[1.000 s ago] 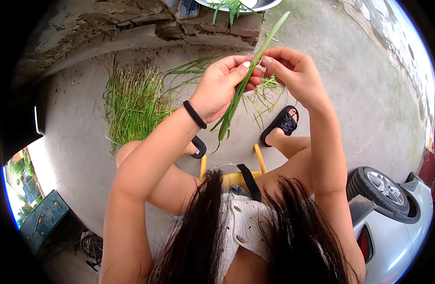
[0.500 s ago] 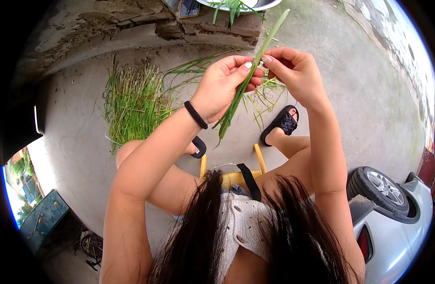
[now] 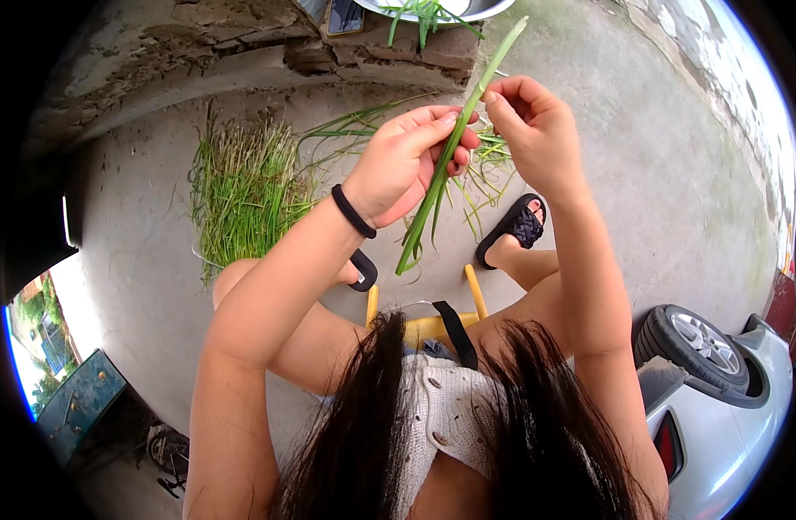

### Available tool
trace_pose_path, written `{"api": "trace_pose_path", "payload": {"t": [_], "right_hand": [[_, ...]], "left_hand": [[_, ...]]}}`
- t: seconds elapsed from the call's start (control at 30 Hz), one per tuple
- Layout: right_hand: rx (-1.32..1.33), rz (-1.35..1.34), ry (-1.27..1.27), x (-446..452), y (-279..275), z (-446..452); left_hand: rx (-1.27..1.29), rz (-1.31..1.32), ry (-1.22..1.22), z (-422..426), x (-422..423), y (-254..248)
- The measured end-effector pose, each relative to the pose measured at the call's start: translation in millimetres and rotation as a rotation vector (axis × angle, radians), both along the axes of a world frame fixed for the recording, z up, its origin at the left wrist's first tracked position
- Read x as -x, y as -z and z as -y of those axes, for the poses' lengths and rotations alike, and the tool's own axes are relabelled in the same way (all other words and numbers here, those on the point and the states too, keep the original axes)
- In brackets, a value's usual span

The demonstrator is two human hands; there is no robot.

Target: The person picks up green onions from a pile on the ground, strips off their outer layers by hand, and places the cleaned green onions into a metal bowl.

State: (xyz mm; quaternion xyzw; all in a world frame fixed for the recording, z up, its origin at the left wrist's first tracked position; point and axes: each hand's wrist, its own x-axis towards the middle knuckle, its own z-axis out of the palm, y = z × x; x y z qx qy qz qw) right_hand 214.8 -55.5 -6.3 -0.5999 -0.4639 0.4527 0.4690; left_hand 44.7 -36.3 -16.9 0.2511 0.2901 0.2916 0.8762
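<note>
A garlic chive stalk [image 3: 453,143] slants across the middle of the head view, its pale end up and its flat green leaves hanging down. My left hand [image 3: 407,165] holds it around the middle between thumb and fingers. Higher up, near the pale part, my right hand [image 3: 537,130] is closed in a pinch at the stalk's edge; whatever thin piece lies between the fingertips is too small to make out. Below and left, a large pile of green chives [image 3: 251,195] lies on the ground. Loose trimmings [image 3: 478,195] are scattered beneath my hands.
A metal basin [image 3: 489,9] with some greens [image 3: 424,16] stands on a rough ledge [image 3: 398,61], beside a phone [image 3: 344,16]. I sit on a yellow stool [image 3: 428,328]. A silver car part with a wheel [image 3: 697,342] is at the lower right.
My right hand has shifted slightly up along the stalk. The stalk's leafy lower end hangs a little lower, and a thin strip now dangles apart from it.
</note>
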Motion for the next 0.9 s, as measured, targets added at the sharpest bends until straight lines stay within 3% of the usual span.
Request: {"api": "trace_pose_path", "payload": {"t": [0.07,0.17,0.3,0.43,0.9], "right_hand": [[-0.026,-0.009,0.087,-2,6,-4],[-0.022,-0.419,0.156,-14,10,-10],[0.246,-0.597,-0.064,-17,-14,-8],[0.158,-0.302,-0.249,-10,-3,-2],[-0.353,-0.605,0.386,-88,-2,-25]], "left_hand": [[-0.010,-0.008,0.029,0,0,-1],[-0.037,-0.066,0.053,2,-1,-2],[-0.027,-0.086,0.040,4,-2,-5],[-0.035,-0.067,0.057,2,0,-3],[-0.154,-0.247,0.188,8,-2,-3]]}}
